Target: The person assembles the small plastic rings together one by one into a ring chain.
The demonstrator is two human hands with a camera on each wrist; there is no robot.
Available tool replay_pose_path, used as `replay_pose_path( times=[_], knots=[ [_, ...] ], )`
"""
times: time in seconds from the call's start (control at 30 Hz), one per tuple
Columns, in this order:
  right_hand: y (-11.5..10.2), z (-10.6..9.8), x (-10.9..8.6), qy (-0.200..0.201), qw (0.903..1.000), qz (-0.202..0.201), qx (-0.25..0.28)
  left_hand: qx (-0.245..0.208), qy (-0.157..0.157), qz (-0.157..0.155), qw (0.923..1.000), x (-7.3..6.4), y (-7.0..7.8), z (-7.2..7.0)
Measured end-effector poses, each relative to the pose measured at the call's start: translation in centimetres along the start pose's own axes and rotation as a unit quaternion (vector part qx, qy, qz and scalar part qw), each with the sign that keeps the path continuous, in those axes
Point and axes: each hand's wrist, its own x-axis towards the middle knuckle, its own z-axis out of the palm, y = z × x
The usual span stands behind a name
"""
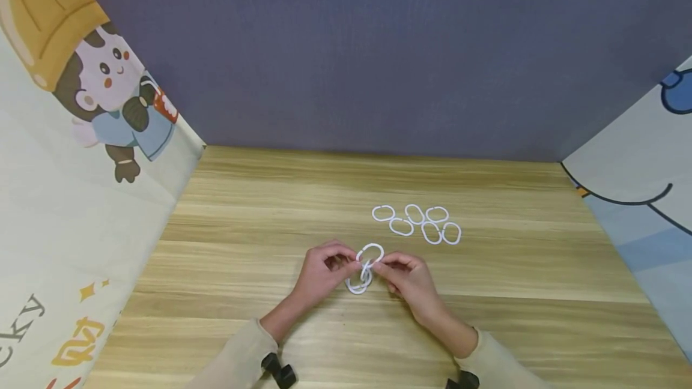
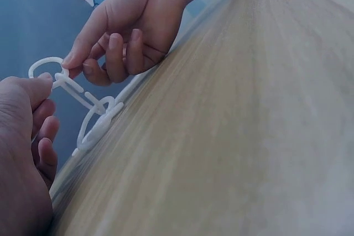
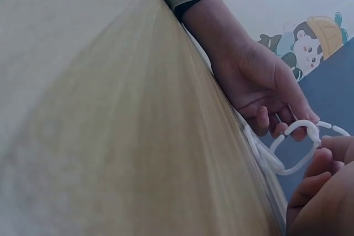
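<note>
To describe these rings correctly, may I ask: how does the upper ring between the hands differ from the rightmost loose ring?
The upper ring is held between the left hand and right hand; the rightmost loose ring is untouched. The upper ring is raised, with another ring hooked through it; the rightmost loose ring lies flat on the table. Both are white and rounded.

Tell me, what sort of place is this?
Probably a small indoor booth for tabletop handwork, though I can't be sure: a wood-grain table, a plain dark wall behind it, and cartoon-printed panels at both sides.
</note>
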Motion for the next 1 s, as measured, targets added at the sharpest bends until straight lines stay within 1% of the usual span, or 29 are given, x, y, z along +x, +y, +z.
replay_pose_path(
  times=[0.1, 0.23, 0.3, 0.43, 0.6, 0.67, 0.77, 1.0],
  knots=[
    [0.0, -0.1, 0.0, -0.019, 0.9997, -0.006, -0.015, 0.001, 0.01, 0.004, 0.9999, -0.1, -0.1, 0.0],
    [-0.2, -0.2, -0.1, -0.032, 0.9986, -0.011, -0.041, -0.005, 0.037, 0.001, 0.9993, -0.1, -0.1, 0.0],
    [-0.4, -0.2, -0.2, -0.028, 0.9983, -0.01, -0.051, -0.01, 0.046, 0.0, 0.9989, -0.1, -0.1, 0.0],
    [-0.6, -0.5, -0.1, -0.01, 0.9983, -0.013, -0.057, -0.022, 0.051, 0.006, 0.9985, 0.0, 0.1, 0.1],
    [-0.7, -1.0, 0.3, -0.002, 0.9958, -0.049, -0.078, -0.036, 0.059, 0.019, 0.9974, 0.0, 0.1, 0.1],
    [-0.7, -1.2, 0.5, 0.003, 0.9947, -0.056, -0.086, -0.038, 0.065, 0.018, 0.997, 0.0, 0.1, 0.1],
    [-0.6, -1.6, 0.9, 0.015, 0.9939, -0.056, -0.094, -0.037, 0.073, 0.013, 0.9966, 0.0, 0.1, 0.1],
    [-0.7, -2.9, 2.3, 0.048, 0.9919, -0.056, -0.104, -0.07, 0.076, 0.003, 0.9947, 0.1, 0.1, 0.1]
  ],
)
